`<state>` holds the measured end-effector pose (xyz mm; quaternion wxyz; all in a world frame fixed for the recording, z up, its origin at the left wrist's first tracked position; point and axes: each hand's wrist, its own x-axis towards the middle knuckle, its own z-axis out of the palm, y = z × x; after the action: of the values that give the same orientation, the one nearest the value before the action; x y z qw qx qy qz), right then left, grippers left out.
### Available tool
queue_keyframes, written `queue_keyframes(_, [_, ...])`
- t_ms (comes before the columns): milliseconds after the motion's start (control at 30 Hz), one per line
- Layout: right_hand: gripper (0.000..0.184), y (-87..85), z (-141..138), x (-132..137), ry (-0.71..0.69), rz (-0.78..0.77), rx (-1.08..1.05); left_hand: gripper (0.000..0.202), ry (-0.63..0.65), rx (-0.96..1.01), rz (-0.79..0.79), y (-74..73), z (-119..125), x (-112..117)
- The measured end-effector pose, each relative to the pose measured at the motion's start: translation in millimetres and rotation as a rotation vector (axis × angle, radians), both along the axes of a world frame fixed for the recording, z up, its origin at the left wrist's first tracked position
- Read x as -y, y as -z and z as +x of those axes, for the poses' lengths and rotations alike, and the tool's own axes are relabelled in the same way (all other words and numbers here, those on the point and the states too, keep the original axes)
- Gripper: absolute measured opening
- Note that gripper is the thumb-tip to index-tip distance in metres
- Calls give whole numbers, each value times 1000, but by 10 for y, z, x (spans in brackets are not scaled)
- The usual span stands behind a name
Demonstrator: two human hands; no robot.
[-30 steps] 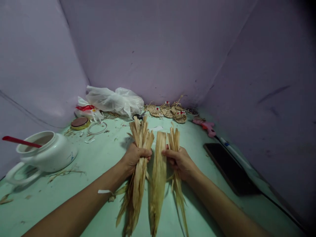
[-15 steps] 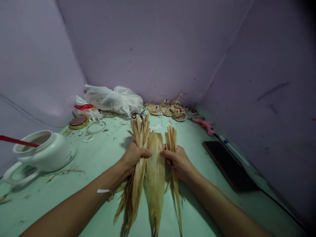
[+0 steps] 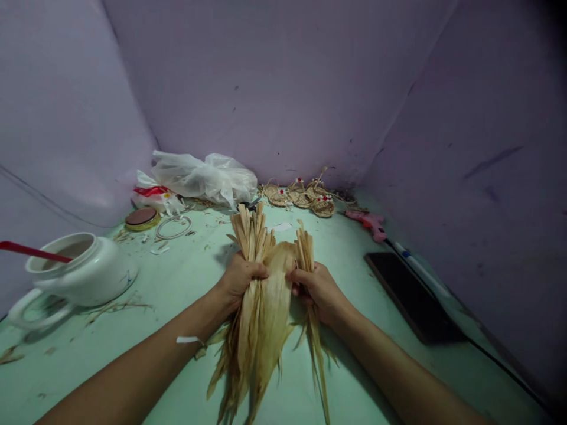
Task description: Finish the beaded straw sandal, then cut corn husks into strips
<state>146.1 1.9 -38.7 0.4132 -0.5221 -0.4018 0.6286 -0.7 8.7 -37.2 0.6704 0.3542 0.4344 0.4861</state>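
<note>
My left hand (image 3: 239, 280) is closed around a thick bundle of dried corn husks (image 3: 248, 236), its thumb lying across the front. A broad, pale husk (image 3: 275, 301) hangs between both hands, with its upper part against the left bundle. My right hand (image 3: 318, 289) is closed on a thinner bundle of husk strips (image 3: 305, 245) and pinches the broad husk's right edge. The husks' tops stand above my fists and their ragged tails hang toward me over the green tabletop (image 3: 186, 383). My fingertips behind the bundles are hidden.
At left stands a white teapot-like pot (image 3: 100, 274) with a red stick (image 3: 35, 251). Farther back lie a clear plastic bag (image 3: 204, 177), a ring (image 3: 173, 227) and woven beaded pieces (image 3: 301, 198). A pink glue gun (image 3: 370, 223) and a dark phone-like slab (image 3: 410, 298) lie right.
The broad husk has shifted left and tilted against the left bundle, and its upper edge has folded over. Both hands stay in nearly the same place.
</note>
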Motion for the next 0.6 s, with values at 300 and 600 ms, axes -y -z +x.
queue_keyframes(300, [19,-11,-38,38,-11,69,66,42,111,47,51,3,8,27])
queue_keyframes(600, [20,14,-12,34,-70,165,64,44,94,-118,116,34,11,25])
